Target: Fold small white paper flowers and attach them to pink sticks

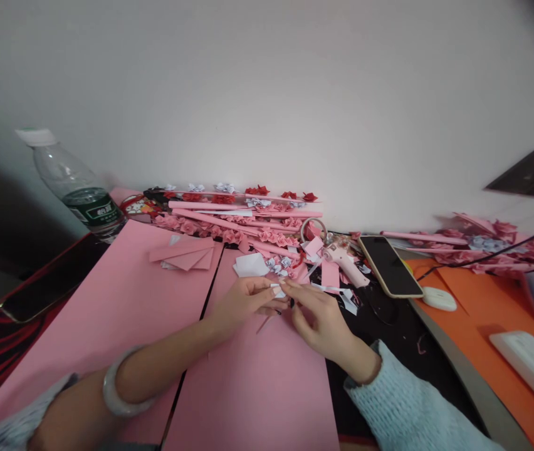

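Note:
Both hands meet over the pink paper sheet (pixel 252 388) in the middle of the desk. Between my left hand (pixel 246 297) and my right hand (pixel 316 313) is a small piece of white paper (pixel 277 290), pinched by the fingertips of both. My fingers cover most of it, so its folded shape is hidden. Just beyond lie a stack of white paper squares (pixel 251 265) and several small white paper flowers (pixel 280 263). To the right of my right hand are white paper scraps (pixel 349 300) and a pink glue gun (pixel 346 262).
Rolled pink paper sticks and paper roses (pixel 229 232) pile along the wall. Pink paper pieces (pixel 187 254) lie at left, near a water bottle (pixel 83 188). A phone (pixel 392 266), a white earbud case (pixel 439 299) and a white power strip (pixel 533 366) are at right.

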`<control>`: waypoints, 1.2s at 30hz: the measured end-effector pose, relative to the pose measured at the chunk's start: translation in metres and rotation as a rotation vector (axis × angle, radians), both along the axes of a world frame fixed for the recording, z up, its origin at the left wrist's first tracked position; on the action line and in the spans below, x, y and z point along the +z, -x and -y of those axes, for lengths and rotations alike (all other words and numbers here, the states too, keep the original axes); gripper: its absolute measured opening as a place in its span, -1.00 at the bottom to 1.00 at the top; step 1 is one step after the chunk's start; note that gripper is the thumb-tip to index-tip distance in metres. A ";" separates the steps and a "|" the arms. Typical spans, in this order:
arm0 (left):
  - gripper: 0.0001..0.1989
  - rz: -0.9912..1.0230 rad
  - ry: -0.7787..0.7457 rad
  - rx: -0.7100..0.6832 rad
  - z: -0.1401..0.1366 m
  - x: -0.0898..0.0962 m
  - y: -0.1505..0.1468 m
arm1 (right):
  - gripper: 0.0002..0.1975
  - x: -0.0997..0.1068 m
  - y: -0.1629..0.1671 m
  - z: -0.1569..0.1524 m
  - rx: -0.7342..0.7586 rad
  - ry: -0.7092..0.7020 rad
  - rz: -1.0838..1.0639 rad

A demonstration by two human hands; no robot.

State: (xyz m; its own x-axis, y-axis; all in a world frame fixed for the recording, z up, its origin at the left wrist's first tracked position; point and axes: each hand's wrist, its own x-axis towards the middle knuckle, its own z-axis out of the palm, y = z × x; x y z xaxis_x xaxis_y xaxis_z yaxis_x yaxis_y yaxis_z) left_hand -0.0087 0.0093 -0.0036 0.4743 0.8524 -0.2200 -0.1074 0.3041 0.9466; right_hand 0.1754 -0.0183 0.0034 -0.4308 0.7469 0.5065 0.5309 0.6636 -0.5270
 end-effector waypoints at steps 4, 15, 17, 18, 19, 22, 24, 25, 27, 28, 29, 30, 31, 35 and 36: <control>-0.74 -0.005 -0.004 -0.010 0.000 0.002 0.000 | -0.52 0.000 0.000 0.000 0.003 -0.011 0.009; -0.79 -0.072 -0.062 -0.065 0.000 0.006 -0.001 | -0.75 0.002 0.001 -0.001 -0.123 0.190 -0.108; -0.81 -0.087 -0.088 -0.092 0.002 0.005 -0.002 | -0.86 0.002 0.001 -0.002 -0.153 0.207 -0.085; -0.82 -0.098 -0.102 -0.108 0.003 0.005 -0.002 | -0.87 0.002 0.001 -0.002 -0.149 0.214 -0.064; -0.84 -0.107 -0.116 -0.126 0.004 0.005 -0.002 | -0.86 0.001 0.002 -0.002 -0.128 0.227 -0.040; -0.88 -0.112 -0.150 -0.182 0.006 0.003 -0.003 | -0.78 0.000 0.003 -0.003 -0.023 0.276 -0.006; -0.88 -0.110 -0.156 -0.207 0.006 0.003 -0.003 | -0.73 0.000 0.005 -0.004 0.014 0.288 -0.022; -0.88 -0.115 -0.154 -0.216 0.007 0.003 -0.003 | -0.71 0.000 0.005 -0.004 0.016 0.292 -0.032; -0.85 -0.127 -0.142 -0.233 0.007 0.003 -0.002 | -0.70 0.000 0.006 -0.003 0.010 0.305 -0.046; -0.84 -0.129 -0.136 -0.242 0.007 0.003 -0.002 | -0.70 0.001 0.006 -0.003 0.007 0.311 -0.049; -0.83 -0.128 -0.131 -0.250 0.007 0.003 -0.002 | -0.70 0.002 0.006 -0.002 0.005 0.313 -0.051; -0.83 -0.123 -0.128 -0.256 0.007 0.004 -0.002 | -0.70 0.002 0.007 -0.002 0.004 0.311 -0.054; -0.82 -0.117 -0.124 -0.259 0.006 0.004 -0.002 | -0.70 0.003 0.007 -0.002 0.004 0.304 -0.058; -0.77 -0.102 -0.116 -0.244 0.005 0.003 -0.003 | -0.70 0.003 0.008 -0.002 0.001 0.279 -0.059; -0.77 -0.099 -0.116 -0.241 0.005 0.003 -0.003 | -0.70 0.003 0.008 -0.002 0.003 0.279 -0.056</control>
State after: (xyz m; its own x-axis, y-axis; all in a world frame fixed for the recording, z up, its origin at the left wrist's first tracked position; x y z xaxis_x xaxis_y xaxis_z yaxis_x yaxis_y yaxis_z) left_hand -0.0062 0.0044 -0.0002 0.6474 0.7400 -0.1825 0.0490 0.1986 0.9789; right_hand 0.1675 -0.0164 0.0063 -0.4106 0.8596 0.3043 0.4940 0.4902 -0.7181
